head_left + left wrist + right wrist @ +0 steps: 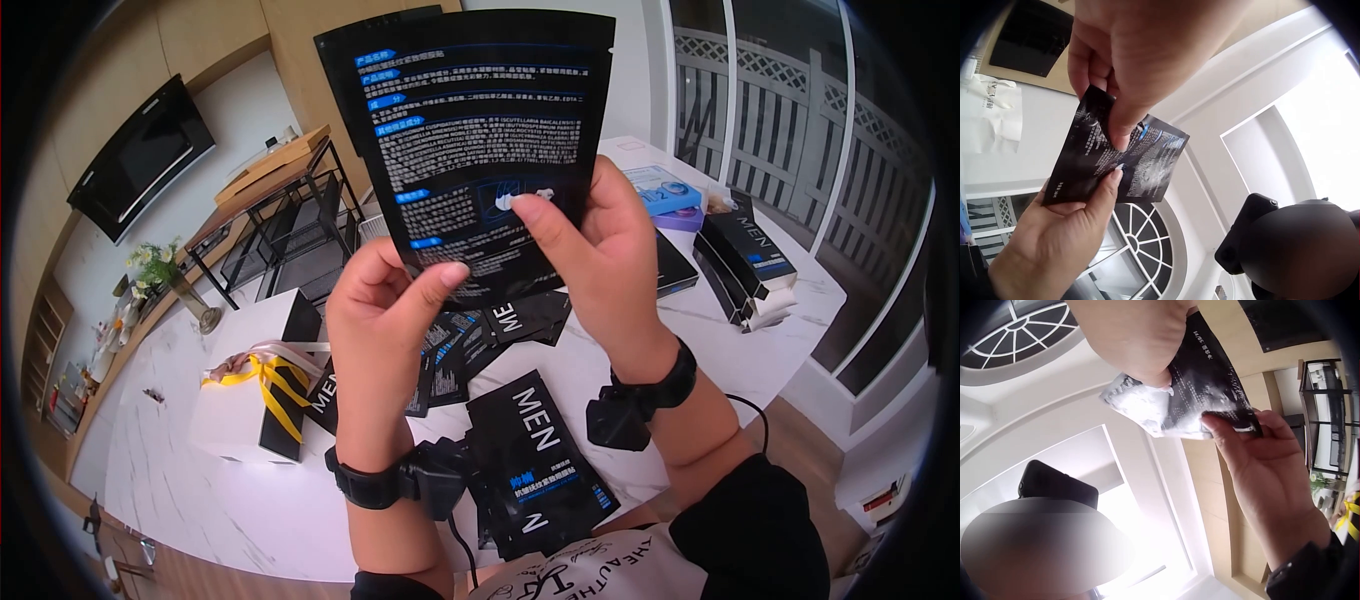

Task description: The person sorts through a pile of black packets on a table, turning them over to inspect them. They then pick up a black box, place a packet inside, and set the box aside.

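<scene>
A black printed sachet (480, 110), with white text and blue headings facing me, is held up in front in the head view. My left hand (385, 310) pinches its lower left edge, thumb on the printed face. At the lower right, my right hand (610, 260) grips it with the thumb across the front. Another black edge (345, 42) shows behind its upper left corner. In the left wrist view the sachet (1141, 156) sits between both thumbs and fingers. Light glares off the sachet (1191, 394) in the right wrist view.
Below the hands, a stack of black MEN sachets (535, 450) lies on the white marble table (170, 490). More black sachets (455, 350) are spread behind it. A white and black box with ribbons (235, 420) stands left; an opened black MEN carton (745, 250) and blue box (660, 190) stand right.
</scene>
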Demonstrator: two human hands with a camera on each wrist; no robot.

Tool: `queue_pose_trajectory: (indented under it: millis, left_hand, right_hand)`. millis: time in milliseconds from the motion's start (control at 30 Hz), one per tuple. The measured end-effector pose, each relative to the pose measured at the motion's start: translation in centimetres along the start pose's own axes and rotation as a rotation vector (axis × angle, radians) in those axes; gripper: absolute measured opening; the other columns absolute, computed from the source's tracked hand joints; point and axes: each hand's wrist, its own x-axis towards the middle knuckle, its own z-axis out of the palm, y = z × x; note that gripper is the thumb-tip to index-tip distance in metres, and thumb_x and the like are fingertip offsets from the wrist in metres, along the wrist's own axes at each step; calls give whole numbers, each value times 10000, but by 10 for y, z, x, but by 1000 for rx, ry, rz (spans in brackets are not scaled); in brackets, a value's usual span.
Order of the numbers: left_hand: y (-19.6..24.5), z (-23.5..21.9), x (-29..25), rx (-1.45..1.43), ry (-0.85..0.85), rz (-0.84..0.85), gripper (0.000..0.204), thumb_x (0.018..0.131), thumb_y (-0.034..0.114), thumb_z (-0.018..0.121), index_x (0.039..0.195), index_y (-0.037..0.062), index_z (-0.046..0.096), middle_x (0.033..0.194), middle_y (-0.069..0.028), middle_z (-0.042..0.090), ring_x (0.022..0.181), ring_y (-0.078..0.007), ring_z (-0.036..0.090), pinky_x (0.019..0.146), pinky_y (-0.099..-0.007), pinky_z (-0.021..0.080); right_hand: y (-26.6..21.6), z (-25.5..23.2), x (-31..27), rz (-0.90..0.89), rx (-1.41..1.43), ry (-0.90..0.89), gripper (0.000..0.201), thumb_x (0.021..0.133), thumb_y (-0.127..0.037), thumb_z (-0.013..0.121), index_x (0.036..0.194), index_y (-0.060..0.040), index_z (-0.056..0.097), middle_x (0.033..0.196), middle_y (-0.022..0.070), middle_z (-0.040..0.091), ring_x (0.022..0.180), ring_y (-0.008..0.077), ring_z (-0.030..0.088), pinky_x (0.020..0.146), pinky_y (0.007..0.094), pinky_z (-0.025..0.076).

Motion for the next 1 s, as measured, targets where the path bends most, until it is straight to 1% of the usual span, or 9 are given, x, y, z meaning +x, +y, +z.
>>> queue_pose_trajectory:
  millis: [200, 333, 400, 467, 533, 633, 733, 800, 1000]
  left_hand:
    - [-2, -8, 4, 46, 91, 15, 123, 755, 19, 667, 838, 18, 578, 820, -15, 621, 748, -57, 552, 699, -184, 429]
    - [4, 3, -2, -57, -32, -10, 147, 759, 15, 660, 873, 14, 568, 833, -10, 614, 738, -55, 544, 708, -188, 434]
    - [4, 6, -2, -75, -46, -48, 158, 760, 13, 658, 887, 13, 565, 838, -8, 611, 731, -53, 539, 711, -185, 433]
    - [1, 6, 1, -49, -49, -74, 178, 760, 14, 658, 909, 11, 562, 849, -2, 605, 731, -47, 534, 698, -172, 423]
    - [-3, -2, 3, 20, -22, -135, 162, 763, 17, 657, 895, 12, 563, 824, 9, 601, 725, -41, 528, 674, -159, 409]
    - [-10, -11, 6, 66, -9, -92, 142, 767, 17, 655, 877, 16, 566, 812, 10, 601, 712, -37, 525, 643, -157, 401]
    - [-8, -12, 6, 71, 13, -80, 133, 762, 7, 656, 860, 19, 567, 799, 6, 603, 695, -39, 525, 632, -165, 411]
    - [-3, -9, 3, 3, -45, -96, 141, 751, -4, 661, 852, 20, 566, 791, 1, 605, 679, -43, 527, 622, -174, 422]
    - [5, -1, -1, -78, -136, -139, 154, 736, -5, 672, 841, 29, 564, 775, -4, 606, 671, -48, 530, 618, -176, 429]
  right_hand:
    - [2, 2, -10, -43, -176, -134, 177, 815, -71, 611, 935, 5, 506, 801, 2, 555, 699, 36, 523, 613, 177, 443]
    - [1, -6, -1, -67, -33, -3, 150, 827, -66, 597, 931, 6, 514, 827, 14, 574, 712, 36, 534, 608, 172, 450]
    - [2, -11, 0, -17, -101, -2, 195, 838, -16, 563, 1017, 14, 494, 975, 66, 578, 876, 90, 542, 780, 220, 446]
    - [2, -7, 0, -62, -89, 4, 182, 837, -19, 564, 1003, 12, 497, 968, 60, 580, 870, 85, 541, 775, 220, 449]
    - [-1, 2, -2, -44, -23, 78, 176, 830, -76, 593, 953, 11, 500, 848, 25, 573, 725, 36, 535, 605, 170, 451]
    - [5, 9, -15, -99, -165, 9, 206, 817, -92, 603, 967, 3, 499, 824, 18, 547, 708, 36, 514, 587, 183, 443]
    - [5, 7, -18, -228, -277, -52, 241, 819, -80, 600, 1019, 8, 497, 839, 20, 552, 709, 40, 507, 599, 188, 435]
    - [2, 5, -11, -250, -243, 56, 214, 830, -70, 583, 1008, 9, 493, 850, 25, 559, 714, 47, 516, 617, 189, 435]
    - [3, 1, -5, -179, -119, 70, 186, 847, -61, 555, 996, 11, 470, 893, 38, 561, 771, 58, 522, 676, 197, 437]
